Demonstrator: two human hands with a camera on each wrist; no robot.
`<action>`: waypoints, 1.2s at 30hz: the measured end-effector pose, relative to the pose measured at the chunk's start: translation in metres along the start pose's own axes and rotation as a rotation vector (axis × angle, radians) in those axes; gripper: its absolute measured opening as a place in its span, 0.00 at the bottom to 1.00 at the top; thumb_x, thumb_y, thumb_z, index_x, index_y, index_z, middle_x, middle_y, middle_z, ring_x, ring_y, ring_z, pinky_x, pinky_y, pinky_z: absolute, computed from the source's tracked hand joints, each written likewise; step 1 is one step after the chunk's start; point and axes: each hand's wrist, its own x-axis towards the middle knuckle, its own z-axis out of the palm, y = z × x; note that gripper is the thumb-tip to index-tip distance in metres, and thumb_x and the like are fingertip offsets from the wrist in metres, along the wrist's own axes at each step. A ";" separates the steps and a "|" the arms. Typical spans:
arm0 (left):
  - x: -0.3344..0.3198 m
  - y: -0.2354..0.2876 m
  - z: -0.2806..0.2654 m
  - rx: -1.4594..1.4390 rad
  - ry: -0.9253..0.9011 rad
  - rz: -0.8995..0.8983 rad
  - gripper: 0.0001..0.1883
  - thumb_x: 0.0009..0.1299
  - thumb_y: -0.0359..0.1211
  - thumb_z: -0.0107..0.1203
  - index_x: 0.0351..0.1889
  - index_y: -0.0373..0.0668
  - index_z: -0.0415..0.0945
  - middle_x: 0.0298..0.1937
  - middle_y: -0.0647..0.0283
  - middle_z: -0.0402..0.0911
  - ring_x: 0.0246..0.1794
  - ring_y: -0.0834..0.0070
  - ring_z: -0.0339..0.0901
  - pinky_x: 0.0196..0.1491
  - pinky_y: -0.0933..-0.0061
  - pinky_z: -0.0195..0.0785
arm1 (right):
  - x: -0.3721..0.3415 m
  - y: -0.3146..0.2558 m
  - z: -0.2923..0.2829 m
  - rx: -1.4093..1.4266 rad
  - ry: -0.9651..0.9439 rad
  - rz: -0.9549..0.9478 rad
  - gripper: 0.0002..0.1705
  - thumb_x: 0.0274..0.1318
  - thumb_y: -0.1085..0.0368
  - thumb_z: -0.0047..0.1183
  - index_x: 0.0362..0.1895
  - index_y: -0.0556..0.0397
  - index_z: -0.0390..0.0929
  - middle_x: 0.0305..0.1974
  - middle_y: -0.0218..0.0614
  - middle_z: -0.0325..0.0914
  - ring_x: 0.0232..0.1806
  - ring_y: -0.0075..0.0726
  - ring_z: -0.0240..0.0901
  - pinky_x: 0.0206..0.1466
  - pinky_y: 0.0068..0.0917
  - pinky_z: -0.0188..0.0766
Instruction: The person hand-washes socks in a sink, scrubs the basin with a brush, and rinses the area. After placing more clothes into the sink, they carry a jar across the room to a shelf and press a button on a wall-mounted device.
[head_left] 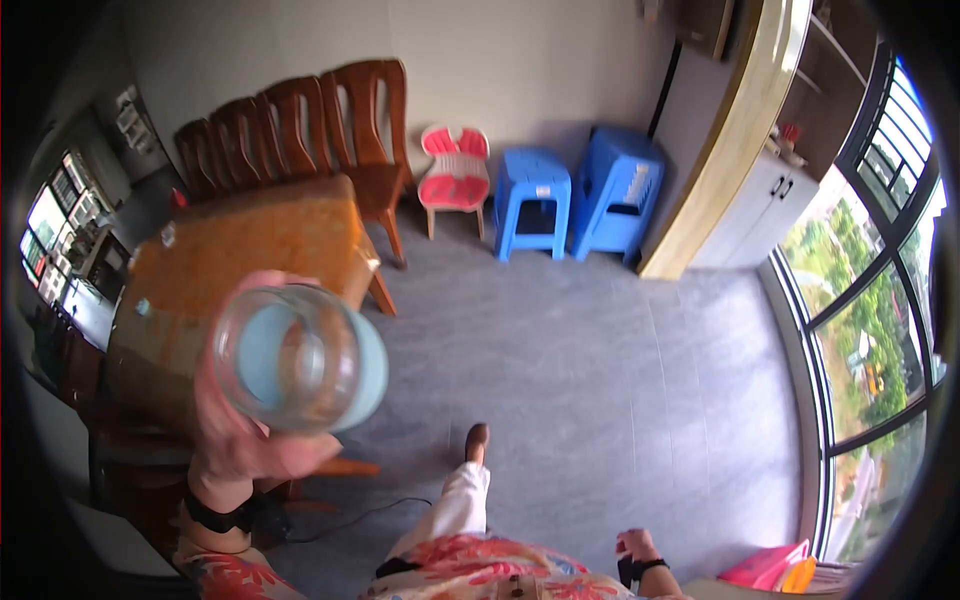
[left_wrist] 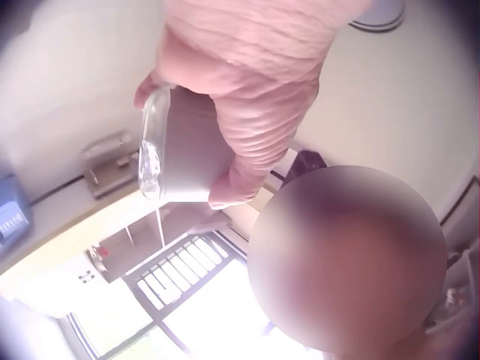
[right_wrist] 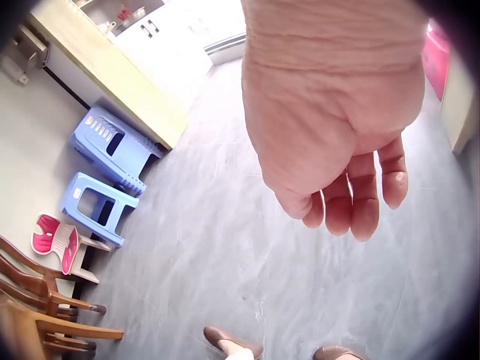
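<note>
My left hand (head_left: 225, 400) holds up a clear, round, jar-like container (head_left: 285, 375) with a light blue part at its far side, in front of the wooden table in the head view. In the left wrist view the same container (left_wrist: 191, 146) shows a thick clear end, and the thumb and fingers of the left hand (left_wrist: 247, 97) wrap its sides. My right hand (right_wrist: 330, 127) hangs low over the grey floor, fingers loosely curled and holding nothing. It also shows small at the bottom of the head view.
A wooden table (head_left: 240, 235) stands at left with several wooden chairs (head_left: 365, 130) along the wall. Beside them are a pink-and-white small chair (head_left: 455, 180) and blue plastic stools (head_left: 535, 190). A cord (head_left: 370, 515) lies on the floor. Windows (head_left: 870, 330) line the right.
</note>
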 end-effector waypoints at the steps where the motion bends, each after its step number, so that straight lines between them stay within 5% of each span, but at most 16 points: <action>1: 0.009 -0.026 -0.006 -0.011 -0.014 -0.042 0.48 0.39 0.34 0.66 0.60 0.36 0.53 0.53 0.56 0.66 0.52 0.69 0.67 0.55 0.68 0.60 | -0.044 -0.060 -0.004 0.386 0.205 0.165 0.07 0.46 0.65 0.49 0.24 0.54 0.74 0.18 0.36 0.76 0.16 0.31 0.74 0.15 0.28 0.67; 6: 0.066 -0.124 -0.024 -0.062 0.163 -0.322 0.44 0.40 0.33 0.64 0.58 0.35 0.57 0.47 0.62 0.70 0.48 0.75 0.70 0.51 0.73 0.64 | -0.037 -0.133 -0.057 0.343 0.224 0.251 0.09 0.49 0.63 0.48 0.28 0.55 0.74 0.20 0.36 0.75 0.18 0.32 0.74 0.17 0.28 0.67; 12: 0.183 -0.203 -0.004 -0.109 0.161 -0.398 0.42 0.42 0.32 0.62 0.58 0.35 0.58 0.49 0.61 0.70 0.49 0.73 0.70 0.53 0.72 0.63 | -0.022 -0.240 -0.110 0.509 0.281 0.204 0.09 0.51 0.62 0.45 0.30 0.54 0.74 0.20 0.33 0.74 0.20 0.29 0.73 0.17 0.25 0.65; 23: 0.428 -0.278 0.166 -0.268 -0.138 -0.210 0.39 0.42 0.32 0.65 0.55 0.36 0.61 0.48 0.62 0.70 0.49 0.75 0.69 0.54 0.72 0.62 | 0.083 -0.258 -0.215 0.566 0.284 0.295 0.07 0.48 0.65 0.47 0.27 0.56 0.74 0.18 0.36 0.75 0.17 0.32 0.75 0.13 0.27 0.62; 24: 0.451 -0.282 0.184 -0.267 -0.146 -0.174 0.39 0.42 0.32 0.65 0.55 0.36 0.61 0.48 0.62 0.70 0.49 0.75 0.69 0.54 0.72 0.62 | 0.104 -0.263 -0.233 0.550 0.304 0.341 0.09 0.47 0.66 0.49 0.28 0.60 0.75 0.20 0.39 0.75 0.18 0.37 0.75 0.20 0.30 0.69; 36: 0.711 -0.312 0.393 -0.365 -0.217 -0.081 0.37 0.45 0.34 0.64 0.54 0.34 0.63 0.44 0.61 0.73 0.46 0.74 0.71 0.53 0.73 0.62 | 0.216 -0.400 -0.539 0.548 0.432 0.188 0.08 0.49 0.65 0.47 0.27 0.56 0.75 0.20 0.34 0.76 0.18 0.30 0.75 0.17 0.24 0.67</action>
